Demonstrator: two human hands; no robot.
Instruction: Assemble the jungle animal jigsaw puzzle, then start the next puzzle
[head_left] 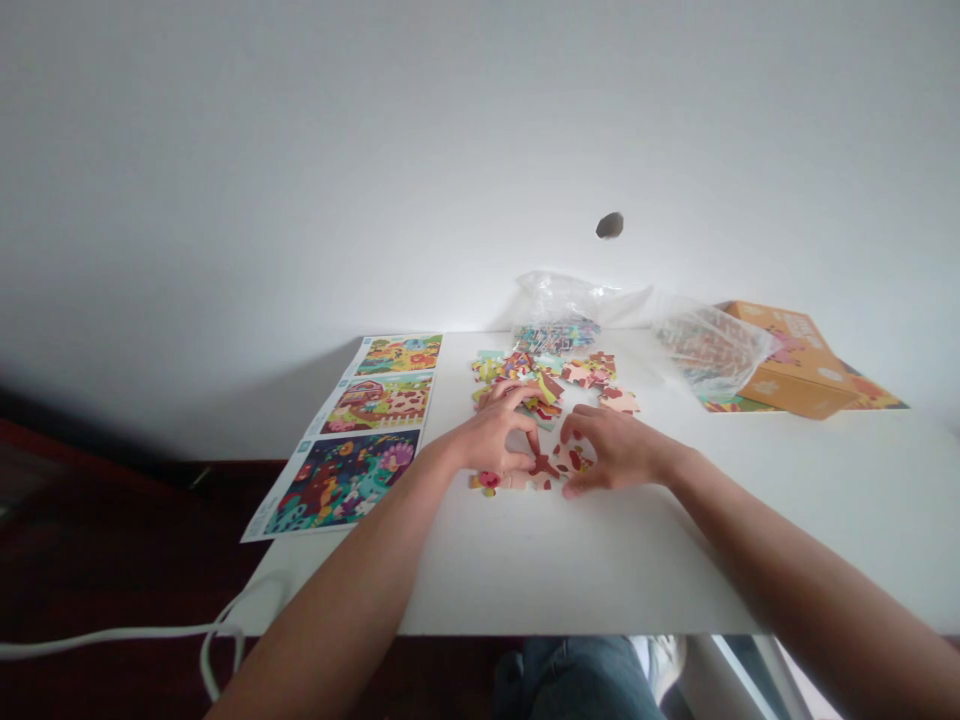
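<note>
Several joined puzzle pieces (543, 474) lie in a row on the white table (525, 570). My left hand (502, 428) rests over their left part, fingers spread, the thumb at the brown-and-cream pieces and the other fingers near the loose pile. At the right end of the row, my right hand (606, 448) curves round a cream piece with red spots (576, 458), thumb and fingers on its edges. Behind my hands is a heap of loose puzzle pieces (517, 366), with a cream piece (619, 400) lying apart to the right.
A sheet with three printed pictures (379, 400) lies on the left. Clear bags of pieces (559, 325) stand along the wall, and an orange box (795, 360) is at the back right. A white cable (120, 633) hangs at the table's left corner.
</note>
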